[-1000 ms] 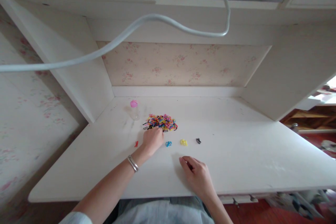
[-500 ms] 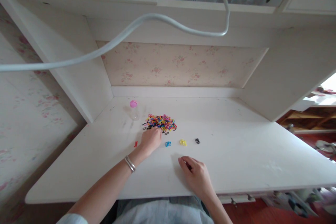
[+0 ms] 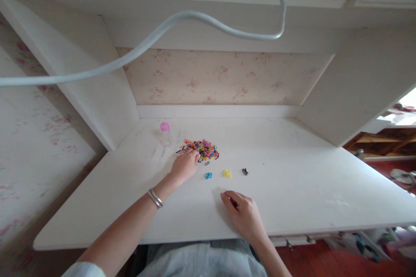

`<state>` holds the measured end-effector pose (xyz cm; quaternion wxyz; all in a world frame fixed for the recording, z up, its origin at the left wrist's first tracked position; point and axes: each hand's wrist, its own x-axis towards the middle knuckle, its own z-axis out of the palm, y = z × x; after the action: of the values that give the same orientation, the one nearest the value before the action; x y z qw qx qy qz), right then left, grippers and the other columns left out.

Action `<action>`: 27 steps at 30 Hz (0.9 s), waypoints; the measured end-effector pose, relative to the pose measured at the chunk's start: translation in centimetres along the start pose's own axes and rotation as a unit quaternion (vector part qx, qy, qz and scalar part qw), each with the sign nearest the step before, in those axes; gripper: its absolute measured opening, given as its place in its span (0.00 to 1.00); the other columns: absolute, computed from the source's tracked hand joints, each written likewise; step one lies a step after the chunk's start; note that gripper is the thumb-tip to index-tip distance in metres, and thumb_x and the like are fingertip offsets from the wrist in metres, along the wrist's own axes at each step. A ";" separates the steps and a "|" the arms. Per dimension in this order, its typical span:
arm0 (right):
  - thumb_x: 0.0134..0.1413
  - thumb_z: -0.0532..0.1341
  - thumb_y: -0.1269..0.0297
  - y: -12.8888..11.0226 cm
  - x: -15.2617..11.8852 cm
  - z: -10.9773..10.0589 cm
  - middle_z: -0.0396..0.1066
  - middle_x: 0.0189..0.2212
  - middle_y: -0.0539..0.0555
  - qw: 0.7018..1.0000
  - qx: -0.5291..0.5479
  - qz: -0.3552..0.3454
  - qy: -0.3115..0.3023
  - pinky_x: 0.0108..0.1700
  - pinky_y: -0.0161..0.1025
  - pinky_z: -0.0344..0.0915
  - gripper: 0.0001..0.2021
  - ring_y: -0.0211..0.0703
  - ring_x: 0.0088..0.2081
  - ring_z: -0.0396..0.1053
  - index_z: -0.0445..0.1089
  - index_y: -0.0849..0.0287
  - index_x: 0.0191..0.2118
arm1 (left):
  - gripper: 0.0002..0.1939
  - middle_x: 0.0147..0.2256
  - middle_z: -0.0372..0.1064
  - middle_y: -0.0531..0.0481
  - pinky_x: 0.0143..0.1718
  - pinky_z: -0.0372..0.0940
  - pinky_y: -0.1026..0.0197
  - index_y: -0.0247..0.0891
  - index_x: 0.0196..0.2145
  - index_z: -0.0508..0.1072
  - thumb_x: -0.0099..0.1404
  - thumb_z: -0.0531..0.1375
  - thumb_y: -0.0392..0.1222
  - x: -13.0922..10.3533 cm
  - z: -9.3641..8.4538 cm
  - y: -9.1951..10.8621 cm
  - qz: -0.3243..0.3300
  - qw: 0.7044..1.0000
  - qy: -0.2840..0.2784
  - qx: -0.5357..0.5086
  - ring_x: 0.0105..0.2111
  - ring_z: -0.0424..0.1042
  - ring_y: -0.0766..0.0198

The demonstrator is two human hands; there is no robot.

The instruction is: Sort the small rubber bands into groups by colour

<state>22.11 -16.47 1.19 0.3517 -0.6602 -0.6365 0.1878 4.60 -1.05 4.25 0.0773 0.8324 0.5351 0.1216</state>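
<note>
Head view: rubber bands (image 3: 208, 150) lie heaped just beyond your left hand (image 3: 184, 166), by its bent fingers (image 3: 195, 155); can't tell whether they're clamped.

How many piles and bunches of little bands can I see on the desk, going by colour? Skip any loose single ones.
Multicoloured pile: 1
Blue bunch: 1
Yellow bunch: 1
Black bunch: 1
Total: 4 in view; anything hidden behind the left hand can't be counted.
</note>
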 end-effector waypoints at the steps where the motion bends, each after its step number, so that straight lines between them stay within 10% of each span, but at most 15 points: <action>1: 0.60 0.49 0.53 0.0 0.0 0.0 0.73 0.25 0.52 1.000 0.002 -0.001 -0.003 0.28 0.31 0.57 0.19 0.38 0.26 0.67 0.73 0.55 0.30 | 0.16 0.42 0.70 0.47 0.45 0.60 0.62 0.40 0.40 0.71 0.69 0.44 0.42 0.1 0.0 0.3 0.014 1.000 -0.001 -0.005 0.43 0.69 0.62; 15: 0.60 0.48 0.56 0.1 0.1 0.3 0.70 0.21 0.51 1.000 -0.024 -0.011 0.005 0.27 0.30 0.55 0.20 0.35 0.23 0.63 0.72 0.57 0.28 | 0.14 0.39 0.70 0.49 0.33 0.63 0.61 0.46 0.34 0.76 0.64 0.51 0.46 4.5 1.9 8.9 0.270 0.957 -0.102 -0.014 0.33 0.73 0.61; 27: 0.60 0.49 0.59 0.1 0.0 0.1 0.69 0.21 0.50 0.999 -0.031 -0.025 0.009 0.26 0.29 0.54 0.18 0.34 0.22 0.62 0.72 0.57 0.27 | 0.13 0.39 0.71 0.48 0.32 0.62 0.60 0.47 0.33 0.77 0.64 0.53 0.47 5.6 3.6 10.6 0.297 0.949 -0.102 0.007 0.33 0.72 0.59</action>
<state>22.05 -16.46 1.06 0.3416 -0.6561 -0.6553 0.1528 17.13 -0.36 4.22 0.0862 0.9622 0.2537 0.0496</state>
